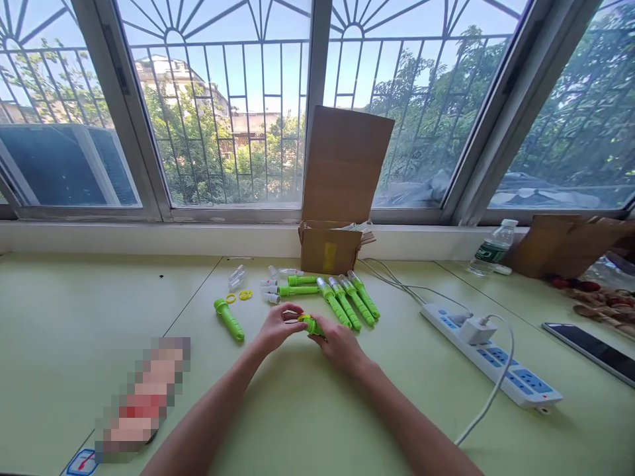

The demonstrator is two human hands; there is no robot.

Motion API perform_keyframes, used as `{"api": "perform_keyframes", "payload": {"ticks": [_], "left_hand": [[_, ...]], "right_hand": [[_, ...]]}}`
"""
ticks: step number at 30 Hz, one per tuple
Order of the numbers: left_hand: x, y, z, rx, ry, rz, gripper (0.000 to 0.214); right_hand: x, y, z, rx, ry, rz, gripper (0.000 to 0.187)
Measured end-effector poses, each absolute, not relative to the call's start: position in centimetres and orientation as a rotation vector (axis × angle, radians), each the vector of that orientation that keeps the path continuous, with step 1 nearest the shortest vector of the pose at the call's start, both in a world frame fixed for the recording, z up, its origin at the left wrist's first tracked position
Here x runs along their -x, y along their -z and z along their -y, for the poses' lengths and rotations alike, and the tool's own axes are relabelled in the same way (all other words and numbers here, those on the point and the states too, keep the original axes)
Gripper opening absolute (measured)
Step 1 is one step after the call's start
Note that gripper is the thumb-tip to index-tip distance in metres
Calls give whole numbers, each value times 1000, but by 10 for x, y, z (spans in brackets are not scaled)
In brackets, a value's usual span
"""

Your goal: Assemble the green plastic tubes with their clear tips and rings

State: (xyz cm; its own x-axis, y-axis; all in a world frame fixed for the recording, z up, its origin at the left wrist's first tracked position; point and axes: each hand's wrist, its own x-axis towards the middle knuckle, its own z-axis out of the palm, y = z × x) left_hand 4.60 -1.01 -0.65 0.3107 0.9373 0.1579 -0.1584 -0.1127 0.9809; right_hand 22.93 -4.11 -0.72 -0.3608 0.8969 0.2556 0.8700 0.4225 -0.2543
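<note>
My right hand (342,345) is closed around a ribbed green plastic handle (312,326), its end pointing left. With fingertips pinched, my left hand (276,327) holds a yellow ring (303,318) against that end. Whether the ring is fully seated I cannot tell. A loose green handle (230,320) lies to the left, near some yellow rings (245,295) and clear plastic caps (237,277). Just beyond my hands are more green handles (299,290) and small clear parts (271,298). Several green handles with clear tips (353,305) lie side by side beyond my right hand.
An open cardboard box (327,248) stands at the windowsill. On the right are a power strip (489,354) with a plugged-in charger and cables, a phone (590,350), a water bottle (493,248) and another carton (560,248). A pixelated object (143,400) lies at front left.
</note>
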Motion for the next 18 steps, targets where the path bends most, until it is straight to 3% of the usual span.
{"api": "perform_keyframes", "payload": {"ticks": [7,18], "left_hand": [[-43,12,7,-1439,-1090,-787,40],[-40,15,2,-1596,-1032,-701,30]], "right_hand": [[-231,8,40,1472,-156,2308,42],[-228,6,43,1469,-116,2371,53]]}}
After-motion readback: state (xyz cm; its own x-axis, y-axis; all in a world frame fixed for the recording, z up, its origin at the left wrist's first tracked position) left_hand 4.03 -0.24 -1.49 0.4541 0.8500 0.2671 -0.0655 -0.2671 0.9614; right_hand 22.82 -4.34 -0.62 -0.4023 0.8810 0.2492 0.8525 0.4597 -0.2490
